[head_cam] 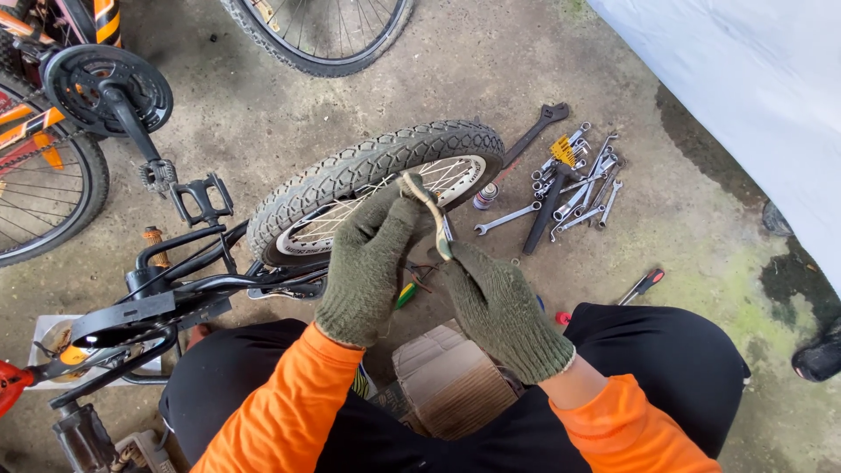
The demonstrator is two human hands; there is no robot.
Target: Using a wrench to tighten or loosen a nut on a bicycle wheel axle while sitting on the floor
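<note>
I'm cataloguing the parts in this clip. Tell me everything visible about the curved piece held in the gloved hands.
The curved piece is a slim, pale, grimy strip, arched, with a darker metal-looking end lower down. The left hand grips its top, the right hand its lower end. It is held up in front of the small wheel.

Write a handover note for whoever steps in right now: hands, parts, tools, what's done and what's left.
Left hand and right hand, both in green knit gloves, pinch a thin curved strip together above the lap.
Small wheel with its tyre on lies at the upturned black bike frame, just ahead.
Spanners are heaped on the concrete to the right; a red-handled screwdriver lies by the right knee.
Done: not readable from here.
Left: strip not yet placed anywhere.
</note>
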